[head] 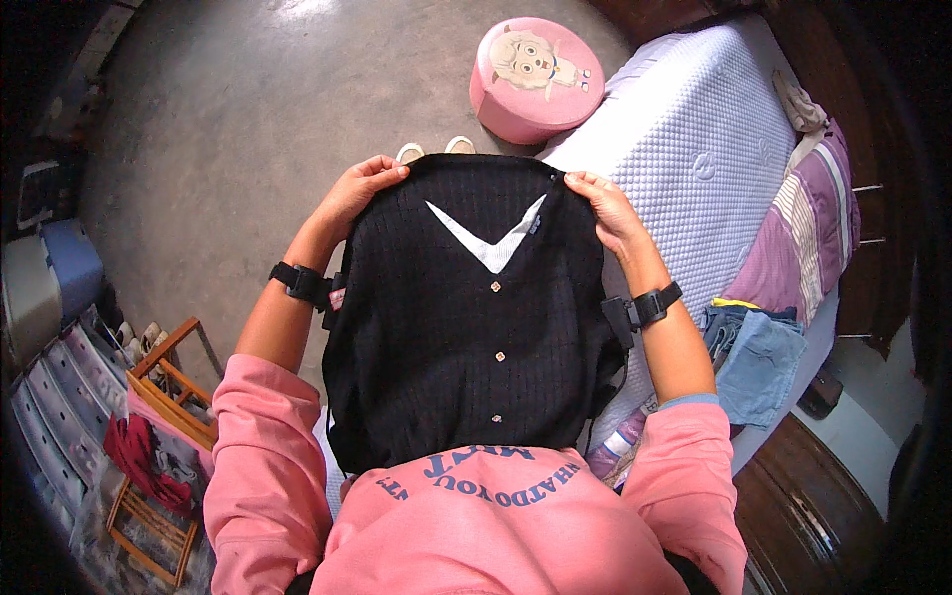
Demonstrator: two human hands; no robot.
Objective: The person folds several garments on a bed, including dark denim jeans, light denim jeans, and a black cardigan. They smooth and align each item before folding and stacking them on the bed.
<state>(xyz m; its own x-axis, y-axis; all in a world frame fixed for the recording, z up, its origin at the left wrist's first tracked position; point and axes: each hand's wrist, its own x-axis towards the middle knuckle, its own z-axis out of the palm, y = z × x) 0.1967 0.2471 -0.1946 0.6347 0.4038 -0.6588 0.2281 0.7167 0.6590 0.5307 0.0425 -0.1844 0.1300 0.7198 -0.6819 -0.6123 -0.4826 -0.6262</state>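
A black buttoned garment (461,327) with a white V-shaped neckline trim (491,256) is spread out in front of my chest. Several small flower-like buttons (500,357) run down its middle. My left hand (364,184) pinches its upper left corner between thumb and fingers. At the upper right corner, my right hand (601,204) grips the cloth the same way. The top edge is stretched between both hands, and the lower end reaches my pink sweatshirt (506,520).
To the right lies a white quilted mattress (669,126) with folded jeans (758,364) and a purple striped bedcover (796,223). A round pink stool (535,82) stands on the concrete floor (245,97). At lower left are a wooden frame (167,364) and a dark red cloth (149,465).
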